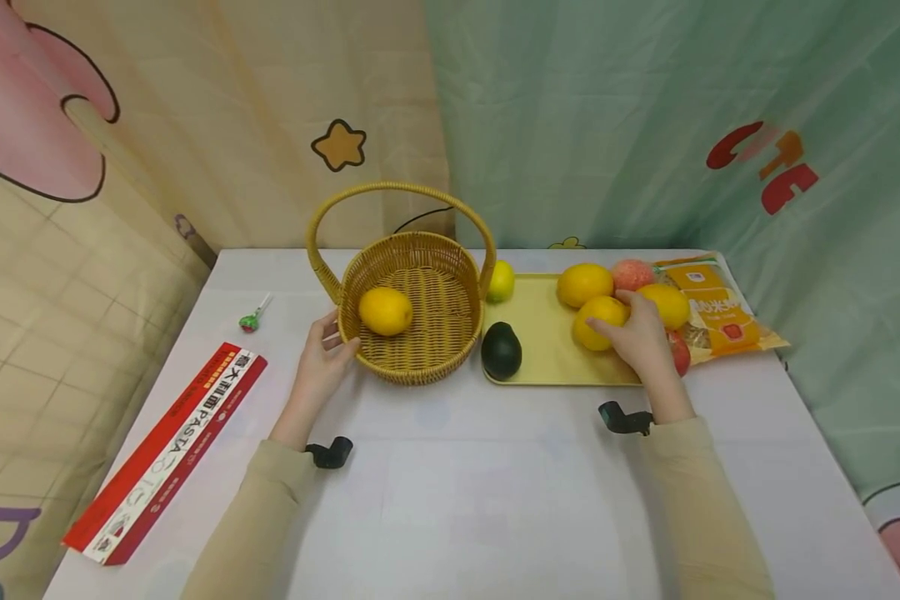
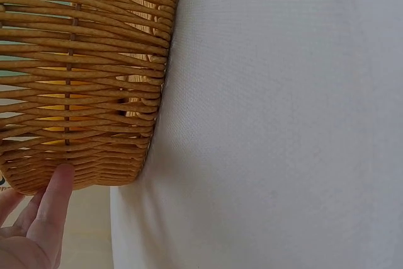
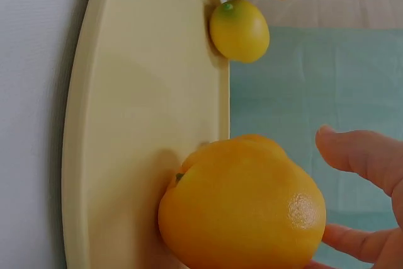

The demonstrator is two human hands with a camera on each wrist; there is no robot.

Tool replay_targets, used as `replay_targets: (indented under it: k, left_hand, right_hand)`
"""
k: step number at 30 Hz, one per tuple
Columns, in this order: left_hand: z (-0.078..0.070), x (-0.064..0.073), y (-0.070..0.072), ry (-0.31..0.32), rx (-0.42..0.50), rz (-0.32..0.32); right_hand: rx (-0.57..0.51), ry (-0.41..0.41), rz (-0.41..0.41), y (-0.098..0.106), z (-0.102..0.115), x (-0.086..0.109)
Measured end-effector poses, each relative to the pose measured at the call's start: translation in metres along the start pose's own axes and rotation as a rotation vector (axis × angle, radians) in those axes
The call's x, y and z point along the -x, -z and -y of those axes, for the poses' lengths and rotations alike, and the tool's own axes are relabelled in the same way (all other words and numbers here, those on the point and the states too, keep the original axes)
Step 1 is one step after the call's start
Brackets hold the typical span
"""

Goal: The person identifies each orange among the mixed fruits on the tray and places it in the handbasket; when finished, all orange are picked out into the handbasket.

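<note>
A wicker basket (image 1: 442,312) with a tall arched handle stands on the table, with one yellow lemon-like fruit (image 1: 386,312) inside. My left hand (image 1: 322,358) touches the basket's left outer side, fingertips against the weave (image 2: 82,118). At the right, my right hand (image 1: 641,333) is at another yellow lemon-like fruit (image 1: 598,323) on the pale yellow tray (image 1: 540,333). In the right wrist view the thumb stands apart from that fruit (image 3: 245,212), and fingers reach behind it, partly hidden. More yellow fruits (image 1: 585,285), a pinkish fruit (image 1: 633,274) and a red fruit (image 1: 678,352) surround this hand.
A dark green avocado (image 1: 501,351) lies at the tray's left end, and a yellow-green fruit (image 1: 501,282) sits behind it. Beyond the tray's right end is a food packet (image 1: 720,308). A red pasta box (image 1: 168,450) and a lollipop (image 1: 251,321) lie at the left.
</note>
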State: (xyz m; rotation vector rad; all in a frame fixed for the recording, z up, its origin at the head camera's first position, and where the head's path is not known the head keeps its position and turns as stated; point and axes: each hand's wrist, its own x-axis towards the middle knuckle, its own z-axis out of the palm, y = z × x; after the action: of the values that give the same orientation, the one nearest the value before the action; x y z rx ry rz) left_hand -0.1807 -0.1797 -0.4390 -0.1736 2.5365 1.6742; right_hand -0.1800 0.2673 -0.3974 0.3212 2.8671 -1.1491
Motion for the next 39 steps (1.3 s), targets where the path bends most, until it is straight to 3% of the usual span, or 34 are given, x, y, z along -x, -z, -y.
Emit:
replay_targets:
  k: [12,25,31,39]
  left_hand:
    - [0.002,0.0,-0.001,0.004,0.02,-0.015]
    - [0.001,-0.002,-0.003,-0.023,0.028,-0.021]
    - [0.001,-0.002,-0.003,-0.007,0.04,-0.022]
    - [0.001,0.001,-0.002,0.007,0.038,-0.016]
  right_hand:
    - [-0.018,-0.146,0.04,-0.015,0.008,-0.009]
    - [-0.052,-0.133,-0.097,-0.03,0.008,-0.009]
    - [-0.079,-0.052,-0.095,-0.028,0.02,0.0]
    - [-0.134,0.142,0.013,-0.035,0.07,0.027]
